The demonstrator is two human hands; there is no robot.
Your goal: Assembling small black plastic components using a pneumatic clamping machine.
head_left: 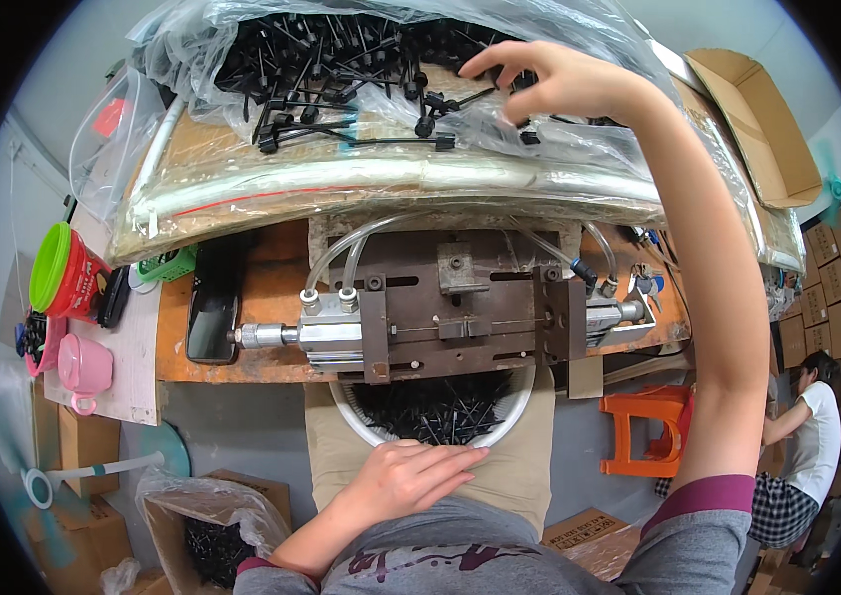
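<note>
My right hand (554, 84) is raised over a pile of thin black plastic parts with knobbed ends (291, 64). Its fingers are bent and apart, and nothing shows between them. Clear plastic sheeting (187, 64) surrounds the pile. My left hand (410, 481) lies flat with fingers stretched out at the near rim of a white tub (345, 409) on my lap. More black parts (430, 409) fill the tub. Between the hands stands a brown metal fixture (465, 342) with silver air cylinders (331, 332) and clear hoses; its small middle block has no black part visible on it.
A black phone (212, 307) lies left of the fixture. Further left are a red-and-green bucket (68, 268) and a pink cup (83, 365). An orange stool (638, 431) stands at the right, near another person (807, 436). A box of black parts (217, 545) sits lower left.
</note>
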